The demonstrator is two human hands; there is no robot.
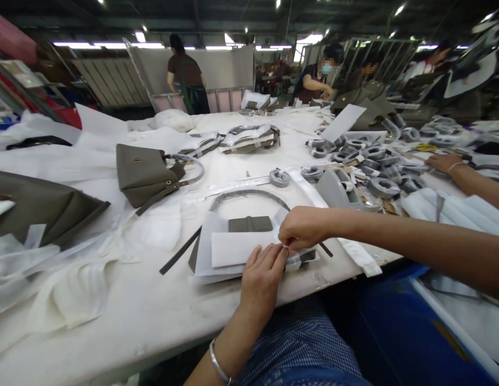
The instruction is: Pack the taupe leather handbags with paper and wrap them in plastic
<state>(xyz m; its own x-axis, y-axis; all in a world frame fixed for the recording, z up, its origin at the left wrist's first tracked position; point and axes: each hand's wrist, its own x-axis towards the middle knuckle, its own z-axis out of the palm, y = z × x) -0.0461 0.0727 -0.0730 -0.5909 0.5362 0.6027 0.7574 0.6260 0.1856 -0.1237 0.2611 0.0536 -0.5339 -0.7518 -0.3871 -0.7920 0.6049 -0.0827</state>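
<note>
Mostly left of the hands (262, 279), which meet near its right end, lies the white strip (231, 250).

Workshop hall — dark ceiling (217, 19), small bright lamps.
Pale table (145, 316) spans the foreground, surface marked; blue bin (390, 332) beside its near edge. Grey panel (227, 69) in a metal frame behind, strip lights (108, 46) near its top — bright window (300, 51) beyond.
</note>
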